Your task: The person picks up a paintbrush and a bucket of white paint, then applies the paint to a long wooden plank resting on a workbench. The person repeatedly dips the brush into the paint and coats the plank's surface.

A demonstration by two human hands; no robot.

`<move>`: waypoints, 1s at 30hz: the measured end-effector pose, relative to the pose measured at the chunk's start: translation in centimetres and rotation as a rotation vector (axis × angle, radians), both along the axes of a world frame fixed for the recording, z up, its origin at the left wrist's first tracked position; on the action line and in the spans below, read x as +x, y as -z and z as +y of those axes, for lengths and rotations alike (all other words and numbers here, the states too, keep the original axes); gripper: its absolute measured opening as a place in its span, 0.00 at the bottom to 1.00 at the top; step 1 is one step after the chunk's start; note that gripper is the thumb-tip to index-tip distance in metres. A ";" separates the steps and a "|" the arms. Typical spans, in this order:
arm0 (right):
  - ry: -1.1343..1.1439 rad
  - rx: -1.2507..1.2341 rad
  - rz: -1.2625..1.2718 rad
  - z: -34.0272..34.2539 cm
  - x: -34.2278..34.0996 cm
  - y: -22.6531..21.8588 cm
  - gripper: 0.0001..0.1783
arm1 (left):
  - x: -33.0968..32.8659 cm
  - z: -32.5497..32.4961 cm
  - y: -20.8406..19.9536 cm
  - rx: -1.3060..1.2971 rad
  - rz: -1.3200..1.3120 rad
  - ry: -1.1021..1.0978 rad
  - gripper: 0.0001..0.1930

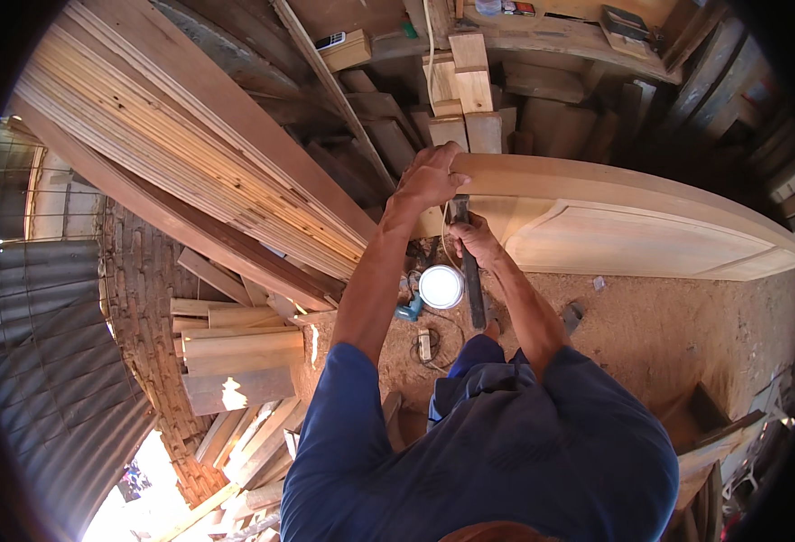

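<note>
A pale wooden panel door (632, 237) stands on its long edge in front of me, running off to the right. My left hand (431, 178) is closed over its near left top corner, fingers curled on the upper edge. Just below and to the right, my right hand (477, 238) grips a hammer (474, 294). The hammer's dark head is up beside the door face, and its handle points down toward me. Whether my left fingers also pinch something small cannot be seen.
A white round bucket (441, 286) and a blue power tool (409, 310) with a cord stand on the dirt floor. Long stacked boards (199, 144) lean at left. Offcuts (244, 352) are piled below them. A workbench (542, 41) runs along the back.
</note>
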State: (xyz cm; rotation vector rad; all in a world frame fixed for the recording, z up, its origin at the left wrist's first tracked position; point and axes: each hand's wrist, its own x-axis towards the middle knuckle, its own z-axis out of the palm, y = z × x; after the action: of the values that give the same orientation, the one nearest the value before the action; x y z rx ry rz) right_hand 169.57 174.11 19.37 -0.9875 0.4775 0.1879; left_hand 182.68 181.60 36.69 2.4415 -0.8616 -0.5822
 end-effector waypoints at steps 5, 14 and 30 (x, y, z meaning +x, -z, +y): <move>-0.085 -0.035 0.122 -1.0 -0.2 0.1 0.06 | 0.0 -0.2 0.8 -0.070 -0.043 0.020 0.24; -0.075 -0.032 0.063 -0.4 -0.8 -3.5 0.07 | 0.9 0.5 0.7 -0.116 -0.001 0.058 0.24; -0.694 -0.718 0.278 -11.1 -23.9 3.1 0.25 | 0.7 0.2 2.5 0.048 -0.259 0.092 0.26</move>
State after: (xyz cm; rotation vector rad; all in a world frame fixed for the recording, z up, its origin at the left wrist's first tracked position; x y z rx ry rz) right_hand 145.68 163.00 16.29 -1.8290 0.4435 0.8252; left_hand 183.42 181.78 34.18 2.5688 -1.0783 -0.3246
